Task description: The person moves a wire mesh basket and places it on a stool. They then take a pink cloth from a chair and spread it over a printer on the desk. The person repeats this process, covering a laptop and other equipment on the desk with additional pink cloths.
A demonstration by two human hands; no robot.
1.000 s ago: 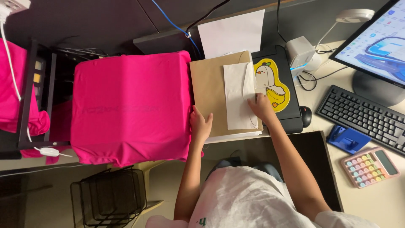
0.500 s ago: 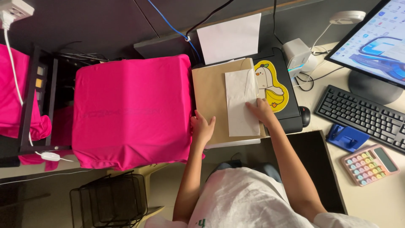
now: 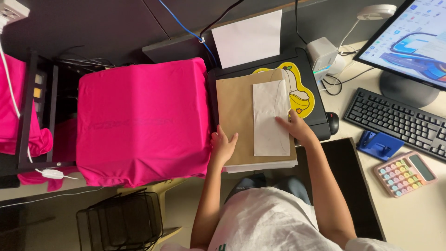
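- Spreading wide across the middle of the view, a bright pink garment (image 3: 141, 118) is pulled flat over a raised platen; its lower edge hangs in folds, what carries it is hidden, and faint marks across its middle are too dim to make out.
- Right of the pink garment, just beside it, a brown sheet (image 3: 234, 116) lies on a stack of white sheets (image 3: 260, 166), of which only the bottom edge shows.
- Under that stack sits a black machine (image 3: 316, 118) with a yellow cartoon sticker (image 3: 302, 95); most of the sticker is covered.
- On the brown sheet, toward the side away from the pink garment, lies a long white paper strip (image 3: 269, 118), upright in the view.
- Behind the brown sheet, a white page (image 3: 248, 37) stands up from the machine's rear.
- Far right of the pink garment, on the counter (image 3: 423, 218), a monitor (image 3: 409, 42) is cut off by the frame; before it are a black keyboard (image 3: 395, 123), a blue block (image 3: 378, 145) and a pastel calculator (image 3: 405, 173).
- Below the pink garment, a black wire basket (image 3: 123, 221) stands on the floor; I cannot tell what is in it.
- Left hand (image 3: 223, 146): flat on the brown sheet's corner nearest the pink garment, fingers lightly spread, holding nothing.
- Right hand (image 3: 297, 130): fingers (image 3: 282, 122) pressed flat on the strip's right edge, not pinching it.
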